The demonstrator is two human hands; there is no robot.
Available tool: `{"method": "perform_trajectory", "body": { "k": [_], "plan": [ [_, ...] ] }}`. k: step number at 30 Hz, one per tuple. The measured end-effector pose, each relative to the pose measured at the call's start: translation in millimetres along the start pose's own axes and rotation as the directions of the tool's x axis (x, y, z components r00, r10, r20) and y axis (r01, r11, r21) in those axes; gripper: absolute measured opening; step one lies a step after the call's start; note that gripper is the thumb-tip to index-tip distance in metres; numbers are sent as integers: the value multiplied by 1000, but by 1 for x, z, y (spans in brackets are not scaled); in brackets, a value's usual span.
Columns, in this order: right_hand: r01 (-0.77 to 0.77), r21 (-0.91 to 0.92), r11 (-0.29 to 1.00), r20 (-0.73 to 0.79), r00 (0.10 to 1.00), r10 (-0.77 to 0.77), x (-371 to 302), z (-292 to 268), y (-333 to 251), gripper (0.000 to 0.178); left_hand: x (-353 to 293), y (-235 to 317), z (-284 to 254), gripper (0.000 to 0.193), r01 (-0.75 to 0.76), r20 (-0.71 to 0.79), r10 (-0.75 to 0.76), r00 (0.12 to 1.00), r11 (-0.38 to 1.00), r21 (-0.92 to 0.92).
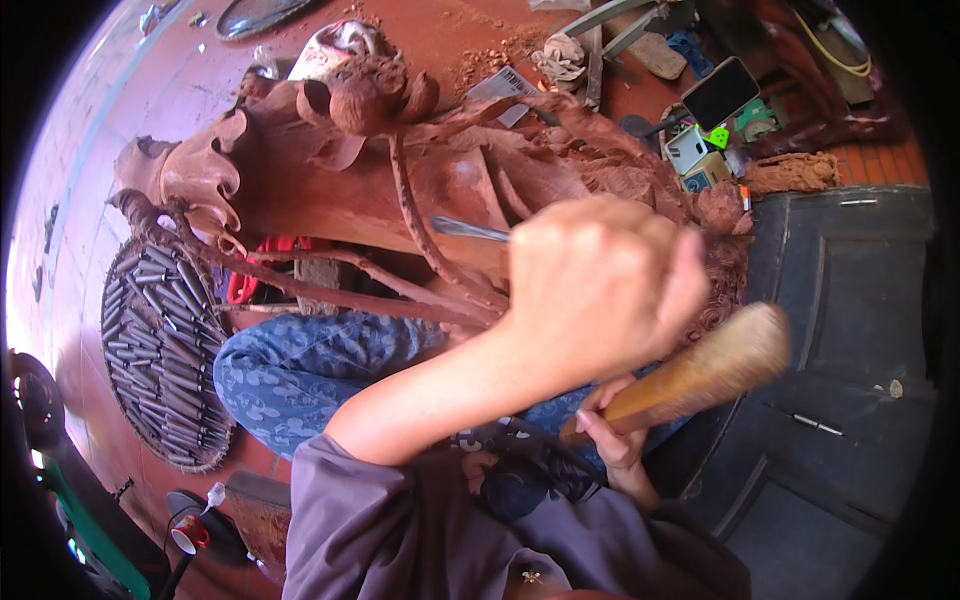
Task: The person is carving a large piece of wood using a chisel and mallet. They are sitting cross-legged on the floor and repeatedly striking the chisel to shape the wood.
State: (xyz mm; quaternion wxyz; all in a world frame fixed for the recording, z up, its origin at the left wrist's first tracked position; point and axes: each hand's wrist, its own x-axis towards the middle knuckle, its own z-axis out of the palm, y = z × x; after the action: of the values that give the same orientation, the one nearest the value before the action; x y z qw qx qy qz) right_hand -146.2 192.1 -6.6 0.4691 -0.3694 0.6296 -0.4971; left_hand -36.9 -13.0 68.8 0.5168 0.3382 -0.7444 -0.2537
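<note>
A large reddish-brown wood carving [330,190] lies across in front of me, with carved stems, round fruit shapes and a scalloped end. My left hand [605,285] is closed in a fist above it. From the fist a flat metal chisel blade [465,230] points left over the carving; whether its tip touches the wood cannot be made out. Lower right, my right hand [615,435] is wrapped round the handle of a wooden mallet [710,370], its thick end tilted up to the right and slightly blurred.
An oval basket [215,455] of many chisels sits at the left. Dark panelled boards [830,350] lie at the right. A phone [720,93] stands propped above small boxes [705,172]. A red cup [190,535] is at lower left; wood chips [500,60] litter the tiled floor.
</note>
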Motion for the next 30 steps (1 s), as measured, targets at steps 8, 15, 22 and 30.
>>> {"method": "perform_trajectory", "body": {
  "k": [8, 15, 22, 30],
  "plan": [
    [108, 4, 994, 31, 994, -108, -1, -3, -14, 33, -5, 0, 12, 39, -18, 111, 26, 993, 997, -74],
    [123, -186, 975, -92, 986, -142, 2, 11, 6, 28, -9, -9, 6, 35, -81, 52, 86, 995, 993, -91],
    [-45, -135, 990, -90, 995, 33, 4, 19, 6, 26, -8, -15, 5, 35, -97, 49, 100, 994, 993, -67],
    [-91, -31, 995, -85, 992, 88, 4, 26, -4, 21, -9, -18, 1, 36, -65, 63, 68, 996, 997, -48]
  ]
}}
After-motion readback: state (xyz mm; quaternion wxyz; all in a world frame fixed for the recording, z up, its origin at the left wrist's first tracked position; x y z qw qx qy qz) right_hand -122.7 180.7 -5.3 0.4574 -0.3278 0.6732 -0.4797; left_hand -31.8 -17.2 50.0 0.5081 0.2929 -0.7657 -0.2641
